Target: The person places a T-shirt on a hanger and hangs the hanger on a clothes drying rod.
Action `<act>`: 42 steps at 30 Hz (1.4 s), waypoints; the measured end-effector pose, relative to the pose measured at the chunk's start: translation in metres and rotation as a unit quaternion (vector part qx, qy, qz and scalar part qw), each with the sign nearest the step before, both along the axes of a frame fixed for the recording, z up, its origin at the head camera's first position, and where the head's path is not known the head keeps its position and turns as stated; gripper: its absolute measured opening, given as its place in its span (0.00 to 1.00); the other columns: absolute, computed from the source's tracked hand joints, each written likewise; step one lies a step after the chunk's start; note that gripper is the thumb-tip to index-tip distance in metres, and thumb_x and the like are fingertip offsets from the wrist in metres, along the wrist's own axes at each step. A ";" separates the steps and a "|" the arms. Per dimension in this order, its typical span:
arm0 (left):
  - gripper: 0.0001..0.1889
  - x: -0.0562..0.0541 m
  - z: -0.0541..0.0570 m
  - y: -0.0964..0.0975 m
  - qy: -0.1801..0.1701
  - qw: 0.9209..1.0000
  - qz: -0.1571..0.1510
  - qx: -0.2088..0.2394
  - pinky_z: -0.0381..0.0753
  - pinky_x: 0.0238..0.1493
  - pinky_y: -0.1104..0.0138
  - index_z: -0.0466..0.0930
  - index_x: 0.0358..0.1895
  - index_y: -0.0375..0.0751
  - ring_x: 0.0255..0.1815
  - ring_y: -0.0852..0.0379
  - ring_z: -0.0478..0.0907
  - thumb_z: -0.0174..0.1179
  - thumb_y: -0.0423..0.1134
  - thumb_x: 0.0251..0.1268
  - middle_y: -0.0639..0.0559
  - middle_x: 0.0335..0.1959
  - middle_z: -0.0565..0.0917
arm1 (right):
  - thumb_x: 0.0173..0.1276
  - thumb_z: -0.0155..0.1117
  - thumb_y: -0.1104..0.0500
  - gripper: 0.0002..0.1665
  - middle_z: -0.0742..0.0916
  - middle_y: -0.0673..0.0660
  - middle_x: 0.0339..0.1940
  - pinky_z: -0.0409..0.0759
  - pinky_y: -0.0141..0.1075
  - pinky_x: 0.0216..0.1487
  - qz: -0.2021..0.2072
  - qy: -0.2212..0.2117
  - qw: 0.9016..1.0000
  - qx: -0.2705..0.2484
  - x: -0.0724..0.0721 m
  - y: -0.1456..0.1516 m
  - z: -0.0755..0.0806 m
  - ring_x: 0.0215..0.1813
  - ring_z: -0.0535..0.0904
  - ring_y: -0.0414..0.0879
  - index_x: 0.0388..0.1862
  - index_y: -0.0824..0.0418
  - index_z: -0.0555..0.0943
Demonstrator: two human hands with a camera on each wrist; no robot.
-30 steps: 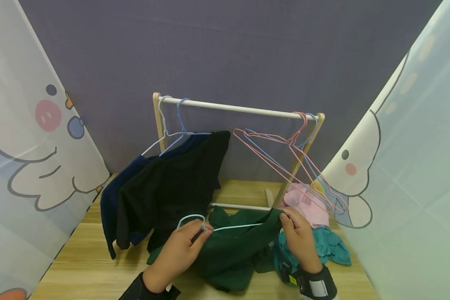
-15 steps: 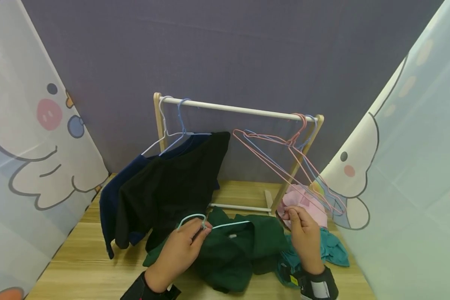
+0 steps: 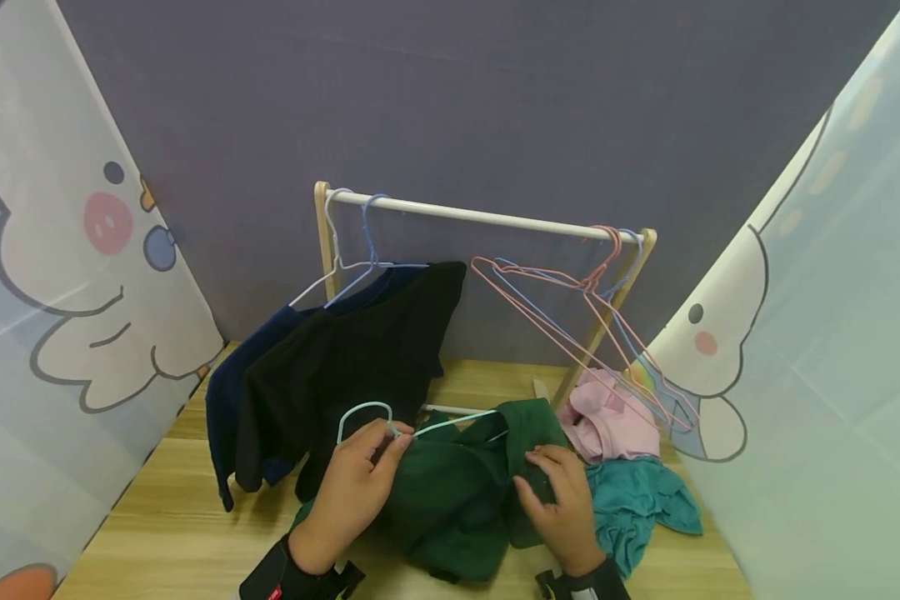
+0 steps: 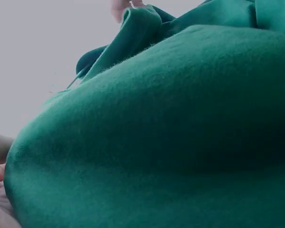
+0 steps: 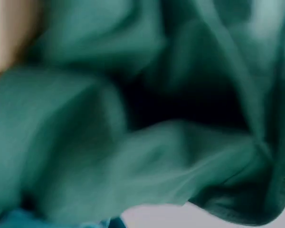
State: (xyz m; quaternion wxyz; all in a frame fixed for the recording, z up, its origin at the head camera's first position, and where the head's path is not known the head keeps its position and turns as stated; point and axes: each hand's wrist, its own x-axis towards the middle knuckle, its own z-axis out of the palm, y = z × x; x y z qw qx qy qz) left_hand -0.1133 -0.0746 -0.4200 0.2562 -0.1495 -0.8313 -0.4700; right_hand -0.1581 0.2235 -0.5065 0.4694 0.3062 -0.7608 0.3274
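My left hand pinches a pale mint clothes hanger at the base of its hook. The hanger's arm runs right, into the opening of a dark green garment. In the left wrist view the green cloth fills most of the picture, with left-hand fingers at the edge. My right hand lies against the garment's right part, thumb and fingers spread apart. Green folds cover nearly all of the blurred right wrist view, and the hanger's far end is hidden in the cloth.
Behind stands a clothes rack. A black shirt and a navy one hang at its left; pink hangers and a blue one hang right. Pink cloth and teal cloth lie on the table at right.
My right hand let go of the garment's edge, moved away right, then came back left and down onto the cloth. The left hand keeps the hanger, now slightly higher and farther left.
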 end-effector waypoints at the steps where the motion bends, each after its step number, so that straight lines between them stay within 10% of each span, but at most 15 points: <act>1: 0.06 0.000 0.001 0.000 0.001 1.000 0.000 0.004 0.83 0.40 0.68 0.84 0.40 0.52 0.43 0.67 0.82 0.66 0.33 0.71 0.61 0.44 0.88 | 0.76 0.63 0.40 0.30 0.84 0.68 0.48 0.64 0.28 0.73 -0.009 0.008 1.000 0.017 -0.001 -0.001 -0.004 0.52 0.79 0.60 0.50 0.69 0.85; 5: 0.07 0.001 0.003 0.000 0.005 1.000 -0.004 0.011 0.83 0.40 0.69 0.84 0.40 0.52 0.42 0.68 0.82 0.66 0.33 0.71 0.61 0.44 0.88 | 0.75 0.63 0.43 0.30 0.82 0.73 0.55 0.56 0.32 0.79 -0.069 0.016 0.997 0.039 -0.004 0.001 -0.012 0.58 0.75 0.67 0.54 0.70 0.83; 12: 0.07 0.003 0.003 -0.001 0.021 1.000 -0.017 0.003 0.82 0.40 0.69 0.85 0.41 0.52 0.41 0.68 0.80 0.66 0.32 0.71 0.59 0.43 0.88 | 0.56 0.58 0.76 0.19 0.85 0.72 0.48 0.64 0.25 0.70 -0.078 -0.006 0.993 -0.093 -0.008 0.013 0.000 0.53 0.76 0.63 0.46 0.72 0.86; 23: 0.05 0.006 -0.002 -0.001 -0.034 0.994 -0.054 -0.085 0.79 0.40 0.70 0.81 0.38 0.57 0.40 0.72 0.77 0.63 0.42 0.75 0.67 0.41 0.84 | 0.66 0.62 0.80 0.13 0.86 0.69 0.40 0.69 0.18 0.59 -0.094 -0.059 0.981 -0.159 -0.013 0.030 0.052 0.54 0.76 0.24 0.47 0.74 0.85; 30: 0.03 0.008 -0.004 0.000 -0.038 0.994 -0.065 -0.078 0.78 0.39 0.70 0.82 0.41 0.57 0.38 0.71 0.75 0.63 0.41 0.76 0.69 0.40 0.82 | 0.67 0.65 0.76 0.15 0.89 0.65 0.48 0.66 0.18 0.69 -0.054 -0.110 0.992 -0.041 -0.012 0.033 0.062 0.59 0.79 0.33 0.51 0.69 0.86; 36: 0.02 0.010 -0.004 0.000 -0.030 0.996 -0.060 -0.065 0.79 0.39 0.70 0.83 0.45 0.56 0.37 0.72 0.74 0.61 0.42 0.77 0.68 0.38 0.82 | 0.70 0.64 0.72 0.14 0.89 0.64 0.49 0.65 0.22 0.73 0.000 -0.079 0.996 0.029 -0.010 0.029 0.058 0.55 0.81 0.57 0.54 0.68 0.86; 42: 0.03 0.009 -0.005 0.002 -0.015 0.995 -0.075 -0.062 0.78 0.37 0.71 0.84 0.45 0.53 0.34 0.73 0.72 0.61 0.42 0.77 0.67 0.37 0.81 | 0.84 0.53 0.52 0.22 0.91 0.59 0.46 0.71 0.29 0.67 0.044 -0.035 0.995 0.077 -0.006 0.024 0.055 0.48 0.84 0.56 0.54 0.66 0.87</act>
